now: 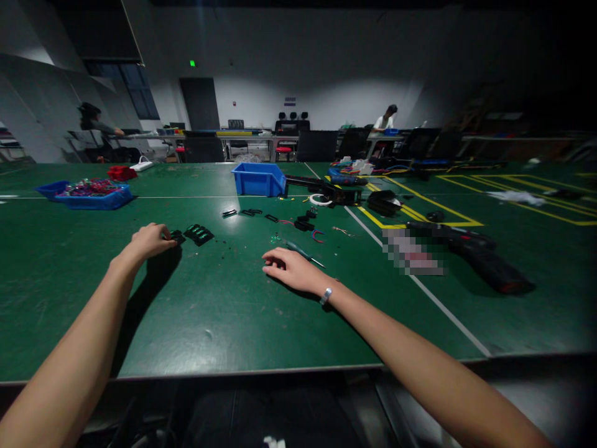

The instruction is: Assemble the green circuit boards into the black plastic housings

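Note:
My left hand (152,241) is closed at the fingertips on a small dark piece (177,236) on the green table (209,323). Just right of it lies a black part with green pieces (198,234). My right hand (291,269) rests on the table with its fingers slightly curled and apart, nothing visible between them. A screwdriver (305,254) lies just beyond my right hand. Tiny green bits (276,238) and dark specks are scattered between the hands. Further back sit small black frames (229,213) and a short loop of coloured wire (318,236).
A blue bin (259,180) stands at the back middle, blue trays (100,196) of coloured parts at the left. A black power tool (480,252) lies at the right. Cables and black parts (342,194) spread behind. Two people sit at far tables.

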{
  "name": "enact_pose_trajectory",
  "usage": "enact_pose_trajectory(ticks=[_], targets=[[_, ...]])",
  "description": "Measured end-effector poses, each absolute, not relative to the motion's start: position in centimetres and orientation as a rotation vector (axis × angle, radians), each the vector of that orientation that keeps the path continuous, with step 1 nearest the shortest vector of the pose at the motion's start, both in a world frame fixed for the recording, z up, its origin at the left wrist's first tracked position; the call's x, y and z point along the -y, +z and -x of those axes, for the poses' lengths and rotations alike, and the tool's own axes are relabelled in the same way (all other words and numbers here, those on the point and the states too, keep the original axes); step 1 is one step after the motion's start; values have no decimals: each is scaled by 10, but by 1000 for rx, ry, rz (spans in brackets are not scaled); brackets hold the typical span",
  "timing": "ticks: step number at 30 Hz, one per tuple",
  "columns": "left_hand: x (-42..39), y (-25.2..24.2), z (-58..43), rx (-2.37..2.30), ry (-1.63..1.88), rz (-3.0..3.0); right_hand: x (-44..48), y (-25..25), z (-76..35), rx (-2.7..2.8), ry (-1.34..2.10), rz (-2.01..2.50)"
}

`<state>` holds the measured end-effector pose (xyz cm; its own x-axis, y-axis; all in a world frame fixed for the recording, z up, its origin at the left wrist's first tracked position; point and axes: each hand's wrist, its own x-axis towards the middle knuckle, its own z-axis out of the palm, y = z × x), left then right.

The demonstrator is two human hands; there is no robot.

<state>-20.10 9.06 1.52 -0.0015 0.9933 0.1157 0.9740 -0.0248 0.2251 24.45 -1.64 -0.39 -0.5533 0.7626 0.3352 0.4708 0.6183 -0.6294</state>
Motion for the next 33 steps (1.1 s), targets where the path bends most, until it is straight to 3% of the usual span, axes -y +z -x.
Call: enact_pose_trajectory(ticks=[22, 33], targets=[[-99, 9, 211, -2101, 198, -2276, 14, -6, -245, 2270, 614, 957], [-107, -1, 224, -2115, 282, -2291, 14, -6, -244, 2267, 618, 956]])
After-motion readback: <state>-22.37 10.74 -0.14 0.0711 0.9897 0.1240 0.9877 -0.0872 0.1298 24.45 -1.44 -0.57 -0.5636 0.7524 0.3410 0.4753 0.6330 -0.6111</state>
